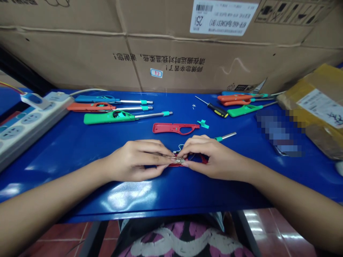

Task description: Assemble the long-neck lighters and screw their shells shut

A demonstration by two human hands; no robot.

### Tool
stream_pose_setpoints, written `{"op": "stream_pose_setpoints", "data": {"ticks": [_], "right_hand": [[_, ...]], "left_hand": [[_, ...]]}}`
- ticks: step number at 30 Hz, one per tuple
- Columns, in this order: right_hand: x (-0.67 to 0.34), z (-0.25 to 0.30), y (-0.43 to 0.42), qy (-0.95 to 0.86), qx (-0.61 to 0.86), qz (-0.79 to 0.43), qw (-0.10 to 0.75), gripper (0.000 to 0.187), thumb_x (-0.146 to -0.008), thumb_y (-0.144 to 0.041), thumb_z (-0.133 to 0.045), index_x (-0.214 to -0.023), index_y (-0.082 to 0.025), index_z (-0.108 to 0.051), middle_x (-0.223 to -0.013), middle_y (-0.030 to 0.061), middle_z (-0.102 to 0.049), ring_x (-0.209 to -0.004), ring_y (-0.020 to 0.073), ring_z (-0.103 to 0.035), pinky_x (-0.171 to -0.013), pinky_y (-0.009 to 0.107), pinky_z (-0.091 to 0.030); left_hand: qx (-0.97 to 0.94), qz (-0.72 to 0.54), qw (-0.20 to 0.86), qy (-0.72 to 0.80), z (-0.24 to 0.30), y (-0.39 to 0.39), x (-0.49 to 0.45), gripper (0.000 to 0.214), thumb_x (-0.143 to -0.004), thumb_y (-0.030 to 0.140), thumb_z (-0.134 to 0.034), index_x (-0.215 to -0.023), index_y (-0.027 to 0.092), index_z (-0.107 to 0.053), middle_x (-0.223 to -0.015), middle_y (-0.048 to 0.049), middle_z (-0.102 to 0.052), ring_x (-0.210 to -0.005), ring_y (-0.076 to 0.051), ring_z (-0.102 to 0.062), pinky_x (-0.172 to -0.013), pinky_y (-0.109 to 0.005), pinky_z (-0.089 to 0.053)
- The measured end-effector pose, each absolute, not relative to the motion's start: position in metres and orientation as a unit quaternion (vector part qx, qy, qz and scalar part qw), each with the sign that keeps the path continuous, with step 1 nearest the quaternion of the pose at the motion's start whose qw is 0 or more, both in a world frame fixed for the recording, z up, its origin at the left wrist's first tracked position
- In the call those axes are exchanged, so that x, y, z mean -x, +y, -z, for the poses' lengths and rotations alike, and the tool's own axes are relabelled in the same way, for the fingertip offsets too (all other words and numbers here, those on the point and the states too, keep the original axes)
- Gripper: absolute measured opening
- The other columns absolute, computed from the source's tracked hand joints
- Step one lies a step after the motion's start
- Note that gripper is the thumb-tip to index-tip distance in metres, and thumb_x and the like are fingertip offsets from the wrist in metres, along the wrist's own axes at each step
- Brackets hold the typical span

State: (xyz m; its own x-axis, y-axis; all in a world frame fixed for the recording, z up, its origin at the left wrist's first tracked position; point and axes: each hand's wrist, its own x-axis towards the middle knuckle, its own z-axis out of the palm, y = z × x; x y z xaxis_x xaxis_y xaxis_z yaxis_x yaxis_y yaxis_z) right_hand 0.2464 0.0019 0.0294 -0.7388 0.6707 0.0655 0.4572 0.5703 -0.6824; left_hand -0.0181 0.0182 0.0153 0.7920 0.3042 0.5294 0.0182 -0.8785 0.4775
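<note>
My left hand (136, 160) and my right hand (207, 157) meet at the middle of the blue table (80, 142). Both pinch a red lighter half-shell (175, 164) with small metal parts and thin wires in it; most of it is hidden under my fingers. A metal tube with a green collar (226, 136) sticks out past my right hand. Just beyond my hands lies a second red half-shell (175, 128), and a small green trigger piece (204, 124) lies beside it.
Three long lighters, blue (99, 99), orange (92, 106) and green (109, 117), lie at the back left. More lighters (237, 99) and a screwdriver (214, 107) lie at the back right. A white power strip (26, 119) sits left, a cardboard box (160, 46) behind, a yellow package (318, 103) right.
</note>
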Motion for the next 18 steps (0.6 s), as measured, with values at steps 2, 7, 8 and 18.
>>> {"op": "stream_pose_setpoints", "data": {"ticks": [2, 7, 8, 18], "right_hand": [[-0.2459, -0.0298, 0.0012, -0.878, 0.316, -0.323, 0.154, 0.015, -0.094, -0.025, -0.065, -0.108, -0.024, -0.07, -0.104, 0.0015, -0.072, -0.102, 0.0165, -0.064, -0.101, 0.038, -0.037], [-0.2486, -0.0301, 0.003, -0.896, 0.305, -0.286, 0.151, 0.014, -0.094, -0.024, -0.066, -0.107, -0.023, -0.07, -0.102, 0.0001, -0.073, -0.1, 0.0159, -0.063, -0.099, 0.037, -0.033], [-0.2495, -0.0304, 0.0036, -0.899, 0.305, -0.276, 0.151, 0.012, -0.094, -0.024, -0.066, -0.105, -0.023, -0.071, -0.1, -0.0002, -0.074, -0.098, 0.0158, -0.063, -0.099, 0.037, -0.032], [-0.2511, -0.029, 0.0049, -0.914, 0.302, -0.227, 0.147, 0.011, -0.097, -0.027, -0.062, -0.097, -0.023, -0.073, -0.092, -0.0004, -0.074, -0.091, 0.017, -0.061, -0.095, 0.039, -0.032]], "left_hand": [[-0.916, -0.316, 0.229, 0.088, -0.0169, 0.0181, 0.0181, 0.039, -0.088, 0.006, -0.066, -0.124, 0.02, -0.069, -0.109, -0.0125, -0.077, -0.1, -0.023, -0.074, -0.087, -0.037, -0.064], [-0.909, -0.333, 0.232, 0.09, -0.0193, 0.0196, 0.019, 0.04, -0.087, 0.003, -0.064, -0.123, 0.02, -0.069, -0.109, -0.012, -0.077, -0.101, -0.023, -0.074, -0.088, -0.037, -0.064], [-0.909, -0.334, 0.232, 0.091, -0.0194, 0.0201, 0.0194, 0.039, -0.087, 0.002, -0.064, -0.122, 0.02, -0.07, -0.109, -0.0119, -0.077, -0.101, -0.023, -0.074, -0.088, -0.036, -0.064], [-0.926, -0.264, 0.24, 0.123, -0.0215, 0.0197, 0.0197, 0.035, -0.092, 0.006, -0.06, -0.124, 0.016, -0.068, -0.105, -0.0117, -0.075, -0.099, -0.02, -0.07, -0.085, -0.032, -0.061]]}}
